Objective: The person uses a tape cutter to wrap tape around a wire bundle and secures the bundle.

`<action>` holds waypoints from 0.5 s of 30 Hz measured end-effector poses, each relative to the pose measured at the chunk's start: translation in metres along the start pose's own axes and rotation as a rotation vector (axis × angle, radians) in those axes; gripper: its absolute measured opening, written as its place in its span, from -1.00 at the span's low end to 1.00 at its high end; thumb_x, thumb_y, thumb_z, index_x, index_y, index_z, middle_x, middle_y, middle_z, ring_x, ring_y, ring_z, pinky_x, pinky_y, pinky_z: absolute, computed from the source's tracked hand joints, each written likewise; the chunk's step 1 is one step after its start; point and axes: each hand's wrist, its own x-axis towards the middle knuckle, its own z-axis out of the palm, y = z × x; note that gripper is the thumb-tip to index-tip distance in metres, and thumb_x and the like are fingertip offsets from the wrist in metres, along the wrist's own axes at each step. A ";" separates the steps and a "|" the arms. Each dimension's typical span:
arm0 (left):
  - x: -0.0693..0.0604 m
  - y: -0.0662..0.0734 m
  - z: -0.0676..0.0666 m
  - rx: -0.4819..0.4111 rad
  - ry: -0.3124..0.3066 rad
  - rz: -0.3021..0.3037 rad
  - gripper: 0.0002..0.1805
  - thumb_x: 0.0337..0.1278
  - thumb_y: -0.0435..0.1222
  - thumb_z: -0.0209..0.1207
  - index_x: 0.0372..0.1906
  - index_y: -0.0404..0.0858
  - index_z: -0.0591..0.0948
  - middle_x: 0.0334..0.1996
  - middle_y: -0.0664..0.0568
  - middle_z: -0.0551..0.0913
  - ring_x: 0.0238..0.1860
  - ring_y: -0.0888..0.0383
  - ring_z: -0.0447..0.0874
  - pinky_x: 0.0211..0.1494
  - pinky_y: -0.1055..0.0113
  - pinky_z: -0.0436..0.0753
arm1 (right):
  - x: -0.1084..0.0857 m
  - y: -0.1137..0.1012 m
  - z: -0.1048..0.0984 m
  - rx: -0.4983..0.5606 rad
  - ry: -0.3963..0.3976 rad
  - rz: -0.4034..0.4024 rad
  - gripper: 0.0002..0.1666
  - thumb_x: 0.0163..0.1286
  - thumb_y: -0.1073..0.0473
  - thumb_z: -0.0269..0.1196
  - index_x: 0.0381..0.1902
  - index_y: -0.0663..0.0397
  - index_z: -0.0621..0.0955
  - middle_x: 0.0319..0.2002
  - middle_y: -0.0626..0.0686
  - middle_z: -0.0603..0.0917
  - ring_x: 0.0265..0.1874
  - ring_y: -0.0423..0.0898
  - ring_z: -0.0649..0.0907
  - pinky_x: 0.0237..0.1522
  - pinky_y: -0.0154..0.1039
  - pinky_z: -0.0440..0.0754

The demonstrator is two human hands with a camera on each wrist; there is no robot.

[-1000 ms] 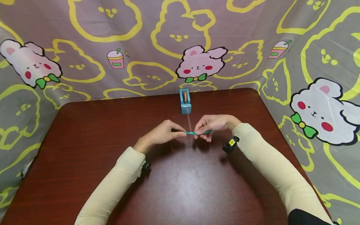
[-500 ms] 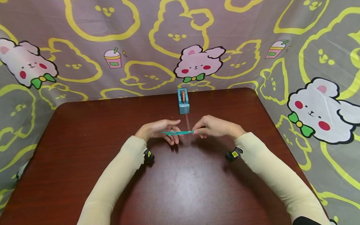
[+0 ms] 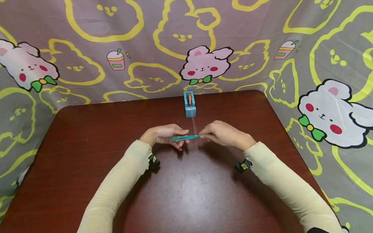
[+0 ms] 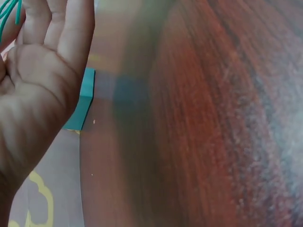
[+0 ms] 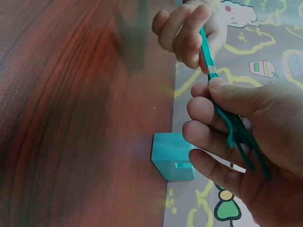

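In the head view, a bundle of green strands (image 3: 185, 138) spans both hands above the table. The left hand (image 3: 167, 133) holds its left part, thumb above and fingers curled below. At the bundle's right end, the right hand (image 3: 221, 133) pinches it. The right wrist view shows thumb and fingers of the right hand (image 5: 246, 127) gripping beside a pale band (image 5: 212, 69), with loose strand ends across its palm; the left hand (image 5: 189, 35) is beyond. Strands (image 4: 9, 14) cross the fingers of the left hand (image 4: 42, 80) in the left wrist view.
A blue tape dispenser (image 3: 189, 104) with an orange-brown roll stands at the table's back edge. A faint translucent strip (image 3: 193, 125) appears between it and the hands. Patterned cloth (image 3: 146, 41) hangs behind and beside the dark red table (image 3: 78, 160).
The left hand has shifted left, its palm turned up, and a longer length of strands shows between the hands. Its fingers spread, then drew in. The right hand has turned slightly, still pinching.
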 end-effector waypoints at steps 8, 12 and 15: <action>-0.004 0.003 0.003 -0.029 -0.010 0.000 -0.47 0.59 -0.24 -0.03 0.11 -0.77 0.43 -0.67 0.00 0.48 -0.61 0.20 0.51 -0.08 0.02 0.71 | -0.001 -0.004 -0.001 -0.072 0.050 0.007 -0.88 0.42 0.26 0.31 -0.24 -0.04 0.78 -0.52 -0.25 0.63 -0.53 -0.32 0.53 -0.40 -0.27 0.56; -0.007 0.005 0.005 -0.022 -0.010 0.011 -0.46 0.60 -0.24 -0.05 0.16 -0.77 0.39 -0.68 0.03 0.41 -0.63 0.22 0.40 -0.02 0.01 0.69 | 0.000 -0.005 -0.004 -0.083 0.054 0.006 -0.88 0.40 0.26 0.34 -0.22 -0.03 0.79 -0.38 -0.22 0.72 -0.45 -0.32 0.60 -0.34 -0.27 0.60; -0.010 0.006 0.006 -0.007 -0.001 0.030 -0.48 0.59 -0.27 -0.03 0.14 -0.78 0.39 -0.67 0.03 0.40 -0.62 0.22 0.37 0.02 -0.03 0.67 | 0.003 -0.004 -0.007 -0.039 0.030 0.020 -0.90 0.41 0.21 0.34 -0.20 -0.01 0.79 -0.32 -0.17 0.75 -0.42 -0.32 0.62 -0.31 -0.28 0.62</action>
